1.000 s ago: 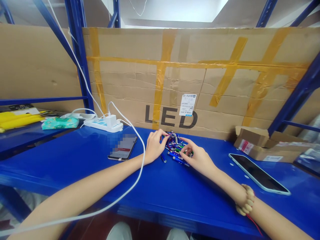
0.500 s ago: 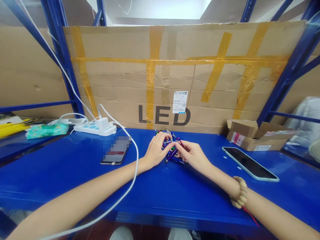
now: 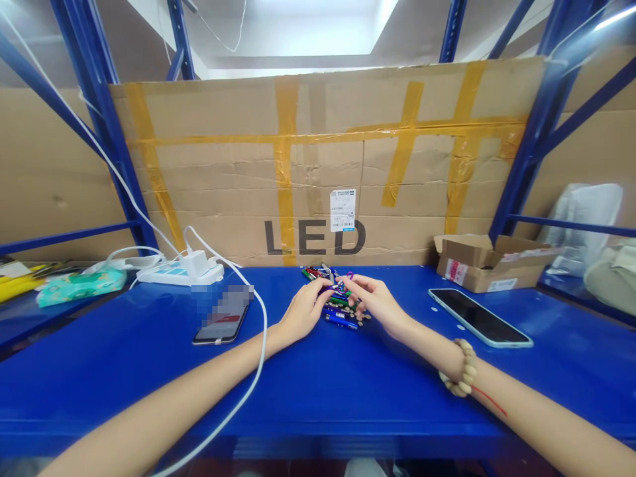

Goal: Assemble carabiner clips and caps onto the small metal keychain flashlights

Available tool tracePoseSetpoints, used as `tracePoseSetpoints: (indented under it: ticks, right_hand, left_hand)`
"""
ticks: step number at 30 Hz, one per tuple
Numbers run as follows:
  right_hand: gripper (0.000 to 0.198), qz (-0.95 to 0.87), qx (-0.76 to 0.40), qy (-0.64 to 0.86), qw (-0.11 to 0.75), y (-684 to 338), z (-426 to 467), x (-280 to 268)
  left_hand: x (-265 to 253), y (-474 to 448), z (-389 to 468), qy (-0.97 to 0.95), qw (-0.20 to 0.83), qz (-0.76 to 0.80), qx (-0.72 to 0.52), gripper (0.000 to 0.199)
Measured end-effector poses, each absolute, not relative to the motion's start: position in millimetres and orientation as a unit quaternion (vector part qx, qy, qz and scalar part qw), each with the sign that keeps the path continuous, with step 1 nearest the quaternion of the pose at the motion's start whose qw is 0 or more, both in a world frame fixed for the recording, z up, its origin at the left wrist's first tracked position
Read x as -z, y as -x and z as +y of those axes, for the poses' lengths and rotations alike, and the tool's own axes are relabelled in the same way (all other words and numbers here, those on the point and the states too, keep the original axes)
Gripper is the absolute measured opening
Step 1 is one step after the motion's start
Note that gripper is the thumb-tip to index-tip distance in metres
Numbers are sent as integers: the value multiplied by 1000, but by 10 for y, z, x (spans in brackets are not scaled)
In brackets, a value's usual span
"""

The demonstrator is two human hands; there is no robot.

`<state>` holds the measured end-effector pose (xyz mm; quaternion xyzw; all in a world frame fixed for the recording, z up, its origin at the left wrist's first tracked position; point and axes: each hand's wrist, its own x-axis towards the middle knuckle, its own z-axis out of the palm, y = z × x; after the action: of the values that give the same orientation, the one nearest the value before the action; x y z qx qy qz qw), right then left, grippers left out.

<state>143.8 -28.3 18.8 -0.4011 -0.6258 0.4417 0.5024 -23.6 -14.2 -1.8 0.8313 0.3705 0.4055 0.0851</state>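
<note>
A pile of small shiny tubes in blue, green, red and purple (image 3: 341,322) lies on the blue shelf, with small round gold-coloured pieces among them. My left hand (image 3: 307,308) rests at the pile's left side, thumb and fingers curled together. What sits between those fingertips is too small to make out. From the right, my right hand (image 3: 373,299) pinches a purple loop (image 3: 350,275) just above the pile. Both sets of fingertips are close together, and they hide part of the tubes.
A dark phone (image 3: 222,319) lies left, a pale-cased phone (image 3: 479,318) right. Behind them are a white power strip (image 3: 171,273) and an open cardboard box (image 3: 477,268). A white cable (image 3: 258,354) crosses over my left forearm. Large taped cardboard (image 3: 238,179) closes the back.
My fingertips have parted slightly, showing more of the pile. The purple tube that stuck out below them no longer shows there, and a purple loop now stands above. The camera view has tilted up.
</note>
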Motion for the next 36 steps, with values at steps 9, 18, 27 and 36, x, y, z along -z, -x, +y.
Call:
tracePoseSetpoints:
  ticks: [9,18,27,36]
  right_hand:
    - [41,-621,-412,388,542,-1469,-194,-160]
    - [35,-667,-399,386,497,-1457,-155,-103]
    - [20,-719,-330,381,478,-1491,-128,-82]
    - [21,-771,-212,369,474,-1491,-201,-118]
  left_hand:
    - [4,227,-178,-846,61,346,-401,23]
    - [-20,209,-233,-851,26,371,-370,23]
    - [-14,218,-212,-841,-11,415,-347,26]
    - [4,223,-224,-825,-35,426,-371,24]
